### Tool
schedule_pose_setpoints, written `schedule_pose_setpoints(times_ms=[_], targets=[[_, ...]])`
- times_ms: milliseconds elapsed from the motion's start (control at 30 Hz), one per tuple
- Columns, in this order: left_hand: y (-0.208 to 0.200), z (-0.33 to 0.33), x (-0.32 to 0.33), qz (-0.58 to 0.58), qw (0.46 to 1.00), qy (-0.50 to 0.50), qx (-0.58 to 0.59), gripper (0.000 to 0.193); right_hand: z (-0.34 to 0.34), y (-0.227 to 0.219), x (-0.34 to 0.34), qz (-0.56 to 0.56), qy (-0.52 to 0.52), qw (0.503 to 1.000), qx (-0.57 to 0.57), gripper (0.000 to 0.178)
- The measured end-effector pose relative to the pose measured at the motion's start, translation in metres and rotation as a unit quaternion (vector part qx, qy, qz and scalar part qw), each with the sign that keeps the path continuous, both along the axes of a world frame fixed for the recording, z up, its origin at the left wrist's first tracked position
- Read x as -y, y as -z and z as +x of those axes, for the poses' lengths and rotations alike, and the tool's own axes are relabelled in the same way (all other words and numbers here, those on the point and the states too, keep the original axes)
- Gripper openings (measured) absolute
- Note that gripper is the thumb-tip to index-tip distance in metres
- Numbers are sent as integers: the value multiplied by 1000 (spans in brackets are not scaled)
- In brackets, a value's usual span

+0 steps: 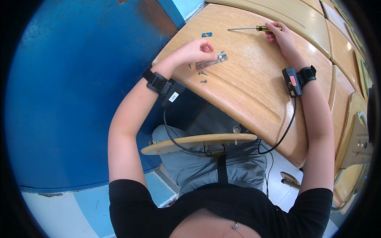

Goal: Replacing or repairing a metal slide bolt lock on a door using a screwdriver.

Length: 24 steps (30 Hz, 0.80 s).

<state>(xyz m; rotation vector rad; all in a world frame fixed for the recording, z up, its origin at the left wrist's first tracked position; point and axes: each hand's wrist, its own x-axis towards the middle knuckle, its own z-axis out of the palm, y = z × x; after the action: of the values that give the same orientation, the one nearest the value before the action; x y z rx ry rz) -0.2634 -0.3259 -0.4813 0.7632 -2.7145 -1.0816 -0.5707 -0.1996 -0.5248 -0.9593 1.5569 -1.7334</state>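
My right hand (276,32) is closed round the yellow-and-black handle of a screwdriver (263,28). Its thin shaft points left above the far part of the wooden desk (254,75). My left hand (200,51) is bent down at the left, fingers curled, with a fingertip on a silver metal slide bolt (222,56). That bolt lies flat on the desk, partly under the hand, and a round knob shows on it. Several small screws (203,73) lie beside it on the near side. Beyond my left hand rests a small blue piece (207,35) with a metallic middle.
A blue metal panel (71,99) stands close along the left edge of the desk. More wooden desks (349,55) adjoin at the right. Black cables (293,123) hang from the wrist devices. A wooden board (198,141) is over my lap, under the desk's near edge.
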Motion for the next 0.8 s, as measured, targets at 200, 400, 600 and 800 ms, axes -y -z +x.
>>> schedule_pose_setpoints(times_ms=[200, 400, 600, 800], targets=[[-22, 20, -10, 40, 998, -42, 28, 43, 3, 1, 4, 5, 5, 1000, -11, 31], [-30, 69, -49, 1, 999, 47, -3, 32, -3, 3, 4, -14, 5, 1000, -12, 31], [-6, 72, -47, 51, 998, 37, -14, 22, 2, 0, 0, -12, -10, 1000, -4, 30], [-1, 62, -53, 47, 999, 13, -14, 15, 4, -3, -3, -5, -9, 1000, -4, 30]])
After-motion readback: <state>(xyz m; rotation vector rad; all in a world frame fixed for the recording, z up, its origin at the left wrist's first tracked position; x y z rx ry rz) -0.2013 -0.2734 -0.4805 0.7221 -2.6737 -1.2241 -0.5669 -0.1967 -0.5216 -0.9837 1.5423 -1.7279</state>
